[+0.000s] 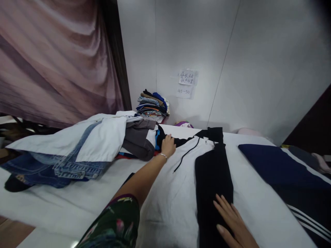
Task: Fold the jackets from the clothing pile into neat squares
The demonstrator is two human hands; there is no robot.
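Note:
A white and black hooded garment [181, 179] lies spread flat on the white table [51, 206] in front of me. My left hand [168, 145] reaches far forward, its fingers closed on the black hood edge [178, 140] near the garment's top. A bracelet sits on that wrist. My right hand [230, 217] lies flat, fingers stretched out, on the black sleeve panel [212, 179] at the near end. A black drawstring [187, 154] trails over the white part between the two hands.
A heap of loose clothes [85, 144], with a white shirt, denim jeans and a grey piece, lies at the left. A stack of folded clothes [152, 106] stands against the wall under paper notes [187, 82]. A navy garment with white stripes [292, 179] lies at the right. A pink curtain [51, 58] hangs left.

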